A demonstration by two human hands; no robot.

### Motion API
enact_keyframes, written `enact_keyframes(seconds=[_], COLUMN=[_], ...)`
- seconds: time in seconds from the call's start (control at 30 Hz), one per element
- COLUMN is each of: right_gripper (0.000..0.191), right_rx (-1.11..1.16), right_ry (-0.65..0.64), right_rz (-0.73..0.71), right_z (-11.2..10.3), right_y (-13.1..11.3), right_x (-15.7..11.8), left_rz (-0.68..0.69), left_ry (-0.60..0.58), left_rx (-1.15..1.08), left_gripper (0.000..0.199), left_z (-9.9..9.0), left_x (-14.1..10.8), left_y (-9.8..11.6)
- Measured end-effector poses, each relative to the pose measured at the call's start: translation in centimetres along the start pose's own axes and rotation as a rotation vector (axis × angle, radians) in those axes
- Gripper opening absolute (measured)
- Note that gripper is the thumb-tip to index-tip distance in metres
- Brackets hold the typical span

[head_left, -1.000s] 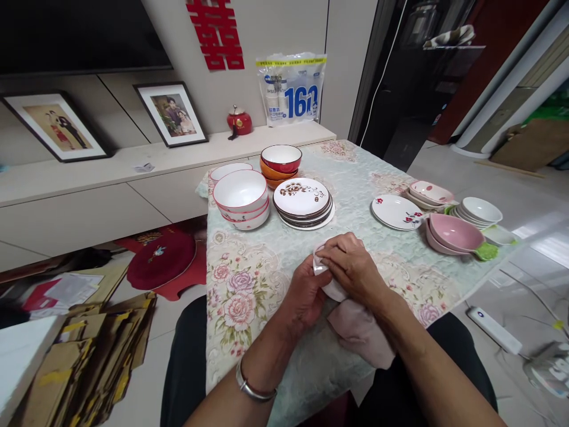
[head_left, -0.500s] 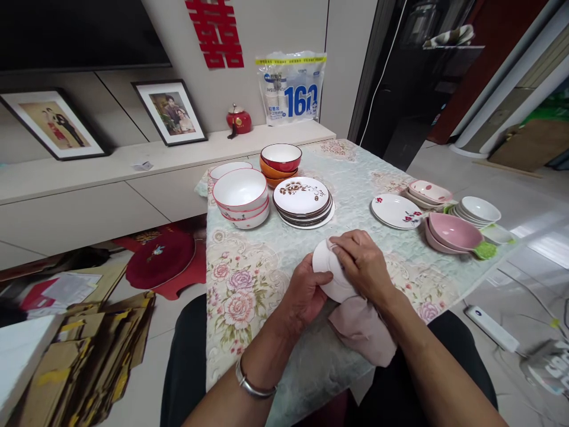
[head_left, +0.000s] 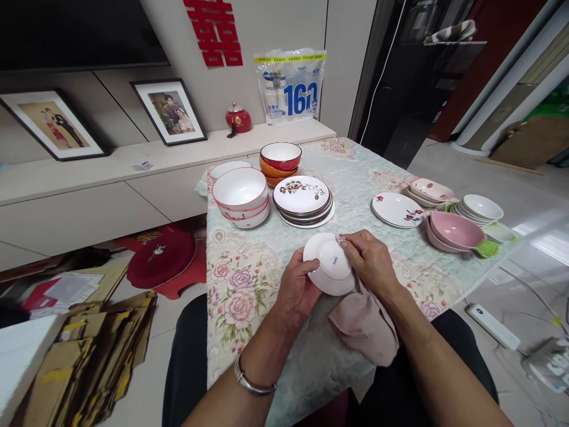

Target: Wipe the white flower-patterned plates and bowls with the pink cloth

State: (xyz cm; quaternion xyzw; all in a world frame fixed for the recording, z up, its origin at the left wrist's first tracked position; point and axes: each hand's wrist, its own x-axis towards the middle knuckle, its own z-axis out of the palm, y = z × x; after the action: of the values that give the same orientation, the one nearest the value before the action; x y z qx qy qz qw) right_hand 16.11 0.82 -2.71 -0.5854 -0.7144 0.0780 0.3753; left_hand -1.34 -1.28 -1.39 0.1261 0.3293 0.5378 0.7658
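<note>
Past the round white plate [head_left: 331, 261], the floral-clothed desk [head_left: 351, 190] lies open, hemmed by stacked brown-rimmed white plates [head_left: 302, 196] and red-flowered white plates [head_left: 395, 210].

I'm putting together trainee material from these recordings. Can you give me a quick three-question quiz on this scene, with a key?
1. What does the right hand hold at the rim of the small white plate?
2. True or false: the person wears a bracelet on the right wrist.
3. What tops the stack of orange bowls? a) a pink bowl b) a red bowl c) a flowered plate

Key:
1. A pink cloth.
2. False; the bracelet is on the left wrist.
3. b
</note>
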Motion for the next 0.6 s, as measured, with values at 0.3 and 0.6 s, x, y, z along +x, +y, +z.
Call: enact_keyframes(seconds=[0.3, 0.6], right_gripper=[0.025, 0.024], right_rx=[0.080, -0.011], right_ry=[-0.043, 0.041], right_rz=[-0.352, -0.026], right_z=[0.4, -0.1], right_y=[-3.5, -0.8], right_x=[-0.1, 0.0], left_rz=[-0.093, -0.005], left_ry=[-0.106, -0.065], left_rx=[0.065, 0.060], left_gripper=[0.045, 0.061], left_z=[0.3, 0.2], left_x=[-0.7, -0.4], left_y=[-0.4, -0.1])
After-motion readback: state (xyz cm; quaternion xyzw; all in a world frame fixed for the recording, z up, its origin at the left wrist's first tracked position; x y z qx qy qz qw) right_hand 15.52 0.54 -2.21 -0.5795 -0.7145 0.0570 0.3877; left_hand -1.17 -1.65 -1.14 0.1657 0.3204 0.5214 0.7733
